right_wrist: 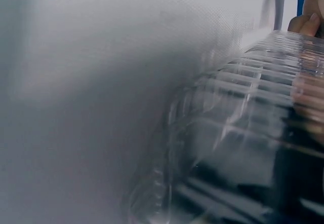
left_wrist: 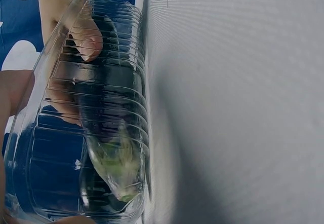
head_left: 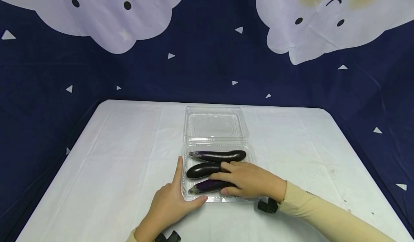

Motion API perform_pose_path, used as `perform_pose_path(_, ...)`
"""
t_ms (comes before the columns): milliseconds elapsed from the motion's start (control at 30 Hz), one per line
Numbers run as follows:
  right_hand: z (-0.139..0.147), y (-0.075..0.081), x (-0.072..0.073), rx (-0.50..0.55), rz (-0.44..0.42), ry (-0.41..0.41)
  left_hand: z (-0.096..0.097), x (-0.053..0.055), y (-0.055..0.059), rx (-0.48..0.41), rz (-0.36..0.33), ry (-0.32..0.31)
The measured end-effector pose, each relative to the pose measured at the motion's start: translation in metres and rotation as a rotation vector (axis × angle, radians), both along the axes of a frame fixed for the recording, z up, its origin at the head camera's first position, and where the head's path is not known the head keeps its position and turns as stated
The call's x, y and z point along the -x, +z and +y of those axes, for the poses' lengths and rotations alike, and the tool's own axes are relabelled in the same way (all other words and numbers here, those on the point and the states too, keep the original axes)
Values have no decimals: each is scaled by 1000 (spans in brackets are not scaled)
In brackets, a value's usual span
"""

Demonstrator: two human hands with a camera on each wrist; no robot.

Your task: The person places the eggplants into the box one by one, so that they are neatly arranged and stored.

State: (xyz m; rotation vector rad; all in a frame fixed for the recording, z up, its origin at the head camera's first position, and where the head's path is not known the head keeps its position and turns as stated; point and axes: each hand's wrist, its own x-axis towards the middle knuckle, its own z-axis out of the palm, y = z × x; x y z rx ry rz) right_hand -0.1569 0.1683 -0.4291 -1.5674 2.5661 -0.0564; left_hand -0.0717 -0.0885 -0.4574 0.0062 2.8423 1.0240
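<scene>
A clear plastic clamshell container (head_left: 185,152) lies open on the table, its lid (head_left: 213,127) folded back on the far side. Three dark purple eggplants lie crosswise in it: a far one (head_left: 223,156), a middle one (head_left: 202,170) and a near one (head_left: 207,186). My right hand (head_left: 249,179) reaches in from the right and pinches the near eggplant, thumb on its near side; the hand covers the right ends of the near and middle ones. My left hand (head_left: 168,200) rests at the container's near left corner, index finger straight along the left side, thumb at the front rim.
A white cloth covers the table (head_left: 113,156). Behind it hangs a dark blue curtain (head_left: 207,69) with pale clouds and small white triangles. Black straps of the wrist cameras show below both hands.
</scene>
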Motion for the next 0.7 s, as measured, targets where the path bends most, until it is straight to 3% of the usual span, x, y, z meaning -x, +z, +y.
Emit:
perform_pose_path(400,3,-1,2,-17,64,43,1,0,0,5,14,-2)
perform_pose_path(700,11,-2,0,61,46,16,1,1,-1,8,17,-3)
